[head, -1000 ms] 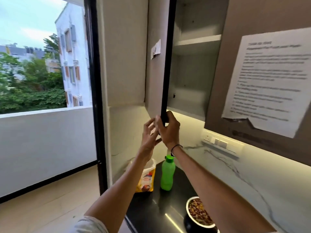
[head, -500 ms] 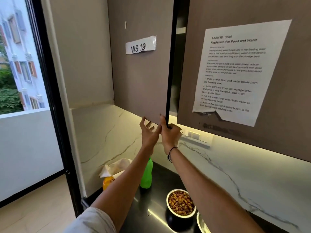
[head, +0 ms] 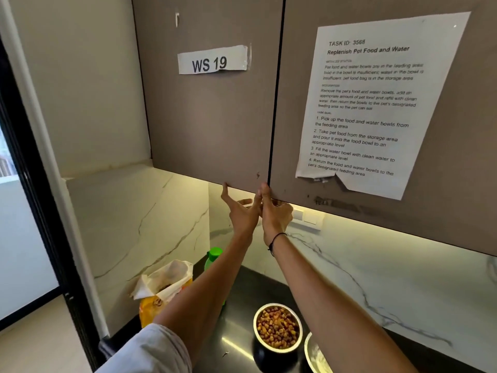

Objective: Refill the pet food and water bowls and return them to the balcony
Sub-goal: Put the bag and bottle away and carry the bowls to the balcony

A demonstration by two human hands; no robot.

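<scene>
My left hand (head: pixel 242 211) is raised with straight, spread fingers touching the lower edge of the brown cabinet door (head: pixel 212 125), which sits flush and closed. My right hand (head: pixel 274 214) is beside it, thumb up on the door's lower right corner and fingers curled beneath the edge. Below on the black counter (head: pixel 242 289) stands a steel food bowl (head: pixel 278 328) full of kibble. The rim of a second bowl (head: pixel 316 355) shows at the bottom edge. An open pet food bag (head: pixel 164 286) and a green bottle (head: pixel 213 255) stand at the counter's left end, partly behind my left arm.
A task sheet (head: pixel 371 103) is taped to the right cabinet door, and a "WS 19" label (head: pixel 212 60) to the left one. A switch plate (head: pixel 306 218) sits on the marble backsplash. The black frame of the balcony door (head: pixel 29 200) rises at the left.
The cabinet door swung from wide open to fully closed under both hands. My view turned right and down, so the balcony slid out and the bowls came in.
</scene>
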